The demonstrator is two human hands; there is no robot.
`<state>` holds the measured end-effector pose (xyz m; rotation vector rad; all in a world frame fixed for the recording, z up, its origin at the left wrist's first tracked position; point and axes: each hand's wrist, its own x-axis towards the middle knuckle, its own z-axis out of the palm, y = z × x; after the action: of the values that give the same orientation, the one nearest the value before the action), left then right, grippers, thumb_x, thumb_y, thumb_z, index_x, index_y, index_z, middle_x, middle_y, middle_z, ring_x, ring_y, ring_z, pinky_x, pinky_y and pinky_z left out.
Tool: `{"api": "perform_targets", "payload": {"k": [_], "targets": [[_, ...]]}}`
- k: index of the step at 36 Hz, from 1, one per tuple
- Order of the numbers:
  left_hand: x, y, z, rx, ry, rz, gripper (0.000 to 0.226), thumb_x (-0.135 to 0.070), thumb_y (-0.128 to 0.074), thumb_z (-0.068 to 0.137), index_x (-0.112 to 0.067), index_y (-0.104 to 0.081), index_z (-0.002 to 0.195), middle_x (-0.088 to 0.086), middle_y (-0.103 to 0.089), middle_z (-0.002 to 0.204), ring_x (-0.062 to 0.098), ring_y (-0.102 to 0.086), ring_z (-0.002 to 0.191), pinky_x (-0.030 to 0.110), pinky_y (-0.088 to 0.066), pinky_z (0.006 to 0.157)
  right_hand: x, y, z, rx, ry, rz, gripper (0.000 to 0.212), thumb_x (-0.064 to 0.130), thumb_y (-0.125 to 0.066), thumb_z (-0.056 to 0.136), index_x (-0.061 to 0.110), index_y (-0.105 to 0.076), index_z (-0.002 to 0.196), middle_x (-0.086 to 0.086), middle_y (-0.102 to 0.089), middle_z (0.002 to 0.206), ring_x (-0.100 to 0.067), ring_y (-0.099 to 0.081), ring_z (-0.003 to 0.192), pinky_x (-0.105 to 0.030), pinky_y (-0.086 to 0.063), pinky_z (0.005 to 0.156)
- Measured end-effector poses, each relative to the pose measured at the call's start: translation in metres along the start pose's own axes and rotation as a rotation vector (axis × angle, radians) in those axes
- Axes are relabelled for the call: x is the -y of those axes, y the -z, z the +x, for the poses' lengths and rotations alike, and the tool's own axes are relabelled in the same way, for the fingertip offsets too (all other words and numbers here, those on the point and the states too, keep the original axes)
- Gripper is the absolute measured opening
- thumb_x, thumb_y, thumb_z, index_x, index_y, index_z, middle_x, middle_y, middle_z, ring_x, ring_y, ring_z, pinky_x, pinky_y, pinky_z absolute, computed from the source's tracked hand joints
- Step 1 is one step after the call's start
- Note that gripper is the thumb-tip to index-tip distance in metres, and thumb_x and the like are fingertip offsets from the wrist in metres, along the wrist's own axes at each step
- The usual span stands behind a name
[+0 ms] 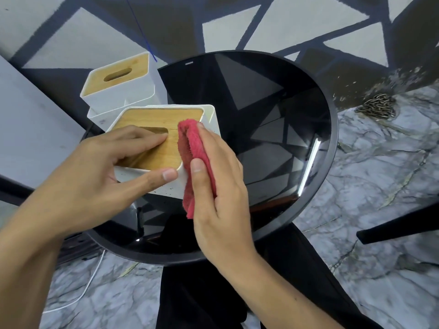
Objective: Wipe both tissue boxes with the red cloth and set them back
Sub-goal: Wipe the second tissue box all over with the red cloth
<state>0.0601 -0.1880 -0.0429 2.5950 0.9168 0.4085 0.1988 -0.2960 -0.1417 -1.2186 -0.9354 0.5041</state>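
A white tissue box with a wooden lid [164, 119] is tilted above the round black glass table [273, 129]. My left hand [99, 172] grips it, fingers across the lid near the slot, thumb on its near side. My right hand [218, 186] holds the red cloth [194, 150] against the box's right side, thumb and fingers over the cloth. A second white tissue box with a wooden lid [118, 79] stands upright behind it at the table's far left edge.
A grey surface [31, 129] lies to the left of the table. A dark chair leg [399, 224] reaches in at the right. A white cable [88, 286] runs over the marble floor, and a metal chain [377, 105] lies at the far right.
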Motion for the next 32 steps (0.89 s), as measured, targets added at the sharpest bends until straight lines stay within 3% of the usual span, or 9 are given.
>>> {"api": "perform_targets", "payload": {"k": [5, 10, 13, 17, 32], "targets": [[0.003, -0.001, 0.001, -0.020, 0.001, -0.003, 0.063, -0.070, -0.068, 0.087, -0.037, -0.067, 0.139, -0.026, -0.067, 0.132, -0.001, -0.063, 0.126, 0.018, -0.048, 0.101, -0.003, -0.006, 0.006, -0.044, 0.014, -0.012, 0.046, 0.024, -0.046, 0.113, 0.026, -0.048, 0.160, 0.009, -0.049, 0.161, -0.016, -0.041, 0.151, -0.023, -0.035, 0.123], [0.002, -0.003, 0.001, -0.044, -0.009, -0.034, 0.054, -0.069, -0.070, 0.085, -0.047, -0.063, 0.134, -0.029, -0.067, 0.128, -0.004, -0.063, 0.124, 0.017, -0.049, 0.101, -0.005, -0.005, 0.021, -0.053, -0.029, 0.012, 0.045, 0.026, -0.044, 0.116, 0.025, -0.048, 0.161, 0.011, -0.050, 0.158, -0.015, -0.044, 0.150, -0.032, -0.039, 0.123], [0.002, -0.003, 0.000, -0.051, -0.012, -0.028, 0.058, -0.069, -0.069, 0.084, -0.041, -0.065, 0.135, -0.030, -0.067, 0.129, -0.009, -0.061, 0.123, 0.008, -0.045, 0.099, -0.005, -0.002, 0.033, -0.061, -0.053, 0.026, 0.045, 0.025, -0.043, 0.116, 0.029, -0.048, 0.160, 0.016, -0.052, 0.157, -0.009, -0.045, 0.149, -0.033, -0.039, 0.123], [0.002, -0.003, -0.001, -0.048, -0.003, -0.027, 0.065, -0.070, -0.069, 0.083, -0.033, -0.069, 0.138, -0.029, -0.067, 0.130, -0.010, -0.059, 0.125, 0.007, -0.044, 0.100, -0.008, 0.001, 0.049, -0.078, -0.083, 0.031, 0.044, 0.027, -0.043, 0.117, 0.031, -0.049, 0.160, 0.017, -0.055, 0.154, -0.002, -0.047, 0.146, -0.037, -0.039, 0.124], [0.001, -0.005, -0.002, -0.045, 0.004, -0.024, 0.065, -0.071, -0.066, 0.084, -0.035, -0.068, 0.138, -0.029, -0.066, 0.130, -0.012, -0.058, 0.124, 0.002, -0.039, 0.098, -0.017, -0.004, 0.050, -0.125, -0.266, -0.028, 0.044, 0.032, -0.038, 0.116, 0.039, -0.048, 0.158, 0.014, -0.059, 0.149, -0.004, -0.055, 0.137, -0.039, -0.047, 0.118]]}}
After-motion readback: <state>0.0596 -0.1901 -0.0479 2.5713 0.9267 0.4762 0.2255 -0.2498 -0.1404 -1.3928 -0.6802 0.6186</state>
